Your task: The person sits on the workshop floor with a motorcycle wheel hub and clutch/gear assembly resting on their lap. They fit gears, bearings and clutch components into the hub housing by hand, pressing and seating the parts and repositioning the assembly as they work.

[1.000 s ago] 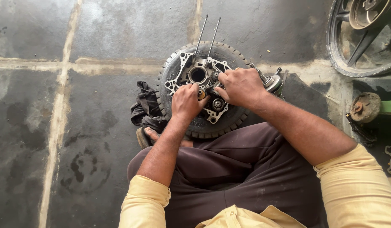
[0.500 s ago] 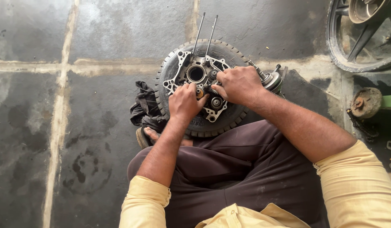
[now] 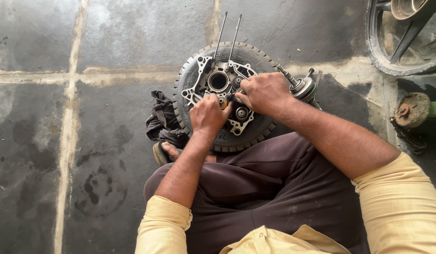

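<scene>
A silver engine crankcase half (image 3: 206,75) lies on a black rubber tyre (image 3: 255,59) on the concrete floor, with two long studs (image 3: 227,33) pointing away from me. My left hand (image 3: 208,115) rests on the case's near side, fingers curled over a small brass-coloured part (image 3: 222,100). My right hand (image 3: 262,94) presses on the middle of the case beside the round bore (image 3: 218,81), fingers bent on a part I cannot make out. A crankshaft assembly (image 3: 300,85) lies just right of the tyre.
A dark rag (image 3: 161,120) lies left of the tyre by my sandalled foot (image 3: 168,151). A motorcycle wheel (image 3: 401,35) stands at the top right, and a rusty sprocket with chain (image 3: 411,113) lies at the right edge.
Both hands stay on the crankcase and shift only slightly; the view has drifted a little.
</scene>
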